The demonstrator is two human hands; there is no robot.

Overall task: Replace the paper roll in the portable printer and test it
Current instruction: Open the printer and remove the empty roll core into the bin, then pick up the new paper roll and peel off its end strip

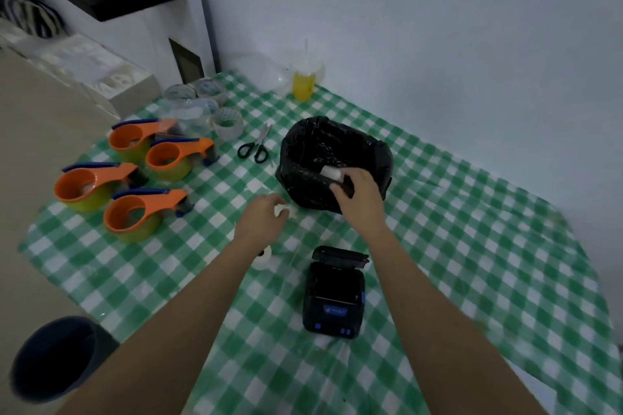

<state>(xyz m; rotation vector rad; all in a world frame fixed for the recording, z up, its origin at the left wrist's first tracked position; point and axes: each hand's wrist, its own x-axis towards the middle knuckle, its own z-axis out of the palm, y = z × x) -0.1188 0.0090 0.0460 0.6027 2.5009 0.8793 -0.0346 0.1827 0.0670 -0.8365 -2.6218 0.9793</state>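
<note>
The black portable printer [333, 296] lies on the green checked tablecloth near me, its lid swung open toward the back and its paper bay dark. A white paper roll [264, 256] stands just left of it, partly hidden by my left forearm. My left hand [261, 221] is closed on a small crumpled white piece [285, 210]. My right hand [359, 199] reaches over the rim of the black bin bag [310, 152] and holds a small white roll with a dark part [332, 173].
Several orange tape dispensers [135, 212] sit at the left, clear tape rolls [227, 123] and black scissors [254, 145] behind them. A yellow drink cup [303, 82] stands by the wall. A dark round bin [54, 357] is on the floor at lower left.
</note>
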